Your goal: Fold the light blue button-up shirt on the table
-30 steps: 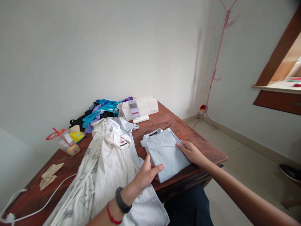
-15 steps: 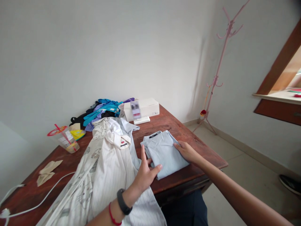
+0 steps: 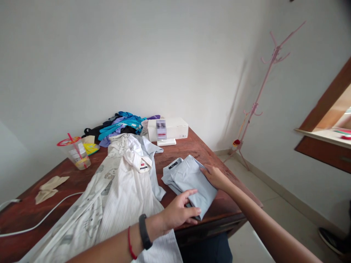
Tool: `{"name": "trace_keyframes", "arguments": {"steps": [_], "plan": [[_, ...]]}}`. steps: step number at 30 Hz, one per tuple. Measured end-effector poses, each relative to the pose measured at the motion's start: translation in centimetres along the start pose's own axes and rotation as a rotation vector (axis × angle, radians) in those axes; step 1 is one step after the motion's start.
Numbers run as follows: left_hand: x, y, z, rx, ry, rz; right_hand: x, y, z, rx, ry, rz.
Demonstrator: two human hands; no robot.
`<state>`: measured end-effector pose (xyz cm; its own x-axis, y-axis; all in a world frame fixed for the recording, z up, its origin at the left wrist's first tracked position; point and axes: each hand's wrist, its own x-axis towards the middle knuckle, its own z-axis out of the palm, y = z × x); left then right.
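A light blue-grey shirt (image 3: 196, 180), folded into a compact bundle with its collar and dark label at the far left, lies near the table's front edge. My right hand (image 3: 215, 177) grips its right side, thumb on top and the other fingers mostly hidden. At the near left corner, my left hand (image 3: 181, 210) curls round the fabric; some of its fingertips are out of sight. Left of the bundle, a striped white shirt (image 3: 130, 186) is spread lengthwise, partly over a printed white garment (image 3: 95, 197) and another pale blue one (image 3: 157, 190).
The wooden table (image 3: 189, 146) carries a heap of coloured clothes (image 3: 123, 122), a white box (image 3: 175, 128), and a lidded plastic cup (image 3: 78, 151) with a straw. A white cable (image 3: 46, 219) crosses its left side. A pink coat stand (image 3: 260, 89) stands in the corner.
My left hand has moved down and right onto the folded shirt's near corner, its fingers curling in. The shirt has turned slightly, its near end lifted a little. My right hand keeps its hold.
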<state>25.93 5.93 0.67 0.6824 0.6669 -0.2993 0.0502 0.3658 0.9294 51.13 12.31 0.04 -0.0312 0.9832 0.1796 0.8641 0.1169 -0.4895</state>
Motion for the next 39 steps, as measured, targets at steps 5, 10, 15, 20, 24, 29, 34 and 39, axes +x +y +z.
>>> {"name": "trace_keyframes", "arguments": {"steps": [5,10,15,20,24,29,34,39], "plan": [[0.6,-1.3,0.6,0.097,-0.142,0.131,1.2,-0.8,-1.3,-0.002,0.042,-0.13],[1.2,-2.1,1.4,0.076,-0.1,0.132,2.6,-1.5,-0.7,-0.015,0.066,-0.141],[1.3,-1.9,1.8,-0.118,-0.034,0.155,3.6,-2.2,-0.1,-0.076,-0.072,-0.222],[1.1,-2.1,1.4,-0.085,-0.107,0.129,4.1,-3.1,-0.6,-0.131,-0.022,-0.262],[1.4,-1.9,1.3,0.001,-0.122,0.065,4.6,-3.8,-0.5,-0.069,0.031,-0.311],[1.1,-0.7,1.4,-0.086,-0.133,0.014,6.0,-4.5,1.1,-0.059,-0.072,-0.312],[0.7,-0.4,1.0,-0.232,-0.162,-0.026,6.8,-4.9,2.7,-0.19,-0.168,-0.272],[-0.7,0.7,0.7,-0.14,-0.251,-0.076,6.4,-4.9,2.7,-0.209,-0.164,-0.252]]}}
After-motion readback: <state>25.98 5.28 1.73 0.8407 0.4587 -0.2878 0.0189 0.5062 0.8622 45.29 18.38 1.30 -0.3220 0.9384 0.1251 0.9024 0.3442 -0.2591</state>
